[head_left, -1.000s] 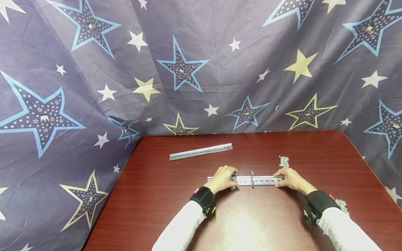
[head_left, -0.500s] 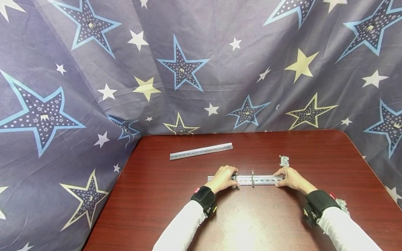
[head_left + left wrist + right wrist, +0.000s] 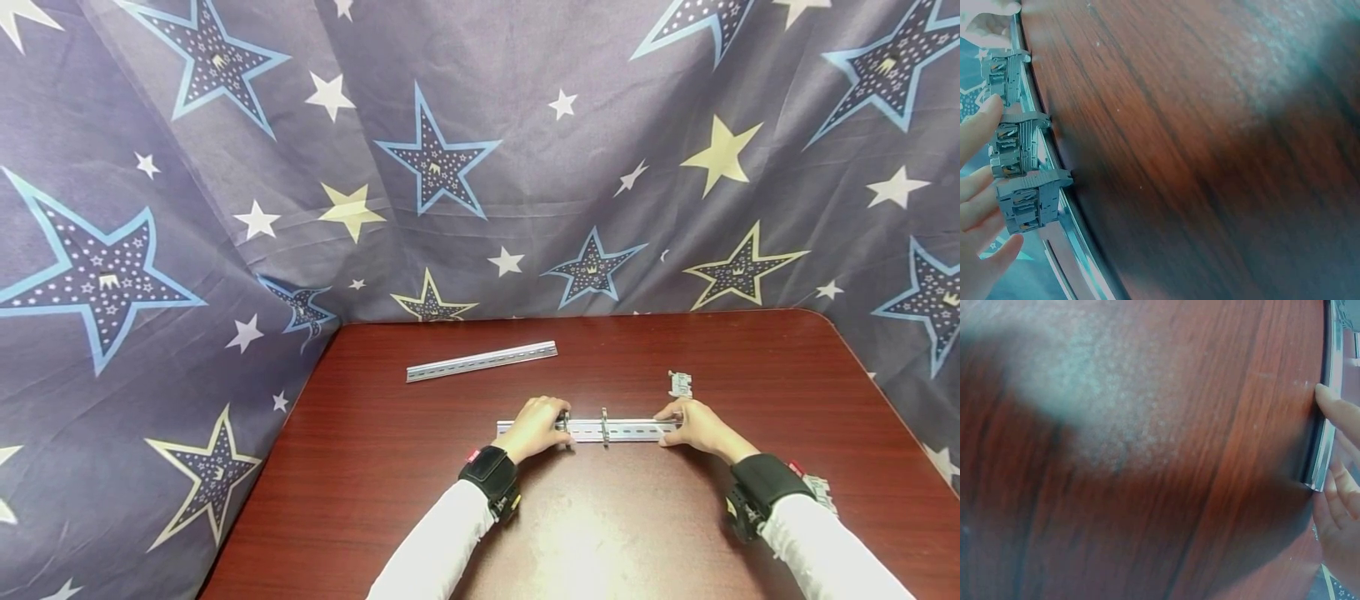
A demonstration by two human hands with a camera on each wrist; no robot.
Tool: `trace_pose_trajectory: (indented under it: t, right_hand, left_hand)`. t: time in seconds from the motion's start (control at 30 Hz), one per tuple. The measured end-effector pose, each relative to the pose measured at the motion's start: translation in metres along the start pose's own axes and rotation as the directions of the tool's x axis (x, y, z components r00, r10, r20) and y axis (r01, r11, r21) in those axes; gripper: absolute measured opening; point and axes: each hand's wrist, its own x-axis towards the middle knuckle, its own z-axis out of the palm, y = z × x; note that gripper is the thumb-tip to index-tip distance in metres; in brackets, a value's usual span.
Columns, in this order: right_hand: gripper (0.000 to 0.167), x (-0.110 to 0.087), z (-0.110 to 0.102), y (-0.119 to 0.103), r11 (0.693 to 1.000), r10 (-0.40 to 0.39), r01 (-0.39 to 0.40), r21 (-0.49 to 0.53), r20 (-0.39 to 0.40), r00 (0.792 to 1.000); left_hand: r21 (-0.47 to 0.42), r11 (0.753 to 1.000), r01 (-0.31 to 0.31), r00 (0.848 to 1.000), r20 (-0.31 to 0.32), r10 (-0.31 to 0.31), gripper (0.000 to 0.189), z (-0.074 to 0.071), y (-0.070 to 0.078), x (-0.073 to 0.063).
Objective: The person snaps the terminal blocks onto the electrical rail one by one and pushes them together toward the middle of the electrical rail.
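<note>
A slotted metal DIN rail (image 3: 637, 431) lies crosswise on the table, in front of the person. My left hand (image 3: 534, 428) grips a grey terminal block (image 3: 1029, 203) on its left half, thumb and fingers on opposite sides. The left wrist view shows a second terminal block (image 3: 1016, 149) close beside it, also within the fingers' span. Farther right along the rail stands another terminal block (image 3: 604, 427), apart from the hand. My right hand (image 3: 701, 428) pinches the rail's right end between thumb and fingers; that rail end (image 3: 1321, 459) shows in the right wrist view.
A second slotted rail (image 3: 482, 362) lies slanted farther back on the reddish-brown table (image 3: 360, 475). One loose terminal block (image 3: 680, 384) is behind the right hand. Another loose block (image 3: 819, 490) is partly hidden by the right forearm. A star-patterned cloth (image 3: 480, 250) hangs behind the table.
</note>
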Motion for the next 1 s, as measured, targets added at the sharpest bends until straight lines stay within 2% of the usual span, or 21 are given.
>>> trace_pose_trajectory:
  t: [0.4, 0.83, 1.0]
  right_hand:
    - [0.032, -0.0005, 0.0, -0.001, 1.0, -0.009, 0.009, -0.001, -0.005, 1.0]
    - [0.031, 0.0001, 0.0012, 0.0033, 0.999, -0.037, 0.037, 0.007, -0.019, 0.999]
    - [0.031, 0.0004, 0.001, 0.0027, 0.999, -0.044, 0.044, 0.005, -0.016, 0.999]
  left_hand:
    - [0.018, 1.0, 0.012, 1.0, -0.005, -0.012, 0.045, 0.0024, 0.0021, 0.0005]
    - [-0.042, 0.998, 0.04, 0.999, -0.004, -0.04, 0.045, 0.0039, 0.0045, 0.0009]
    - [-0.029, 0.999, 0.043, 0.999, 0.007, -0.043, 0.046, 0.0017, 0.0045, 0.0011]
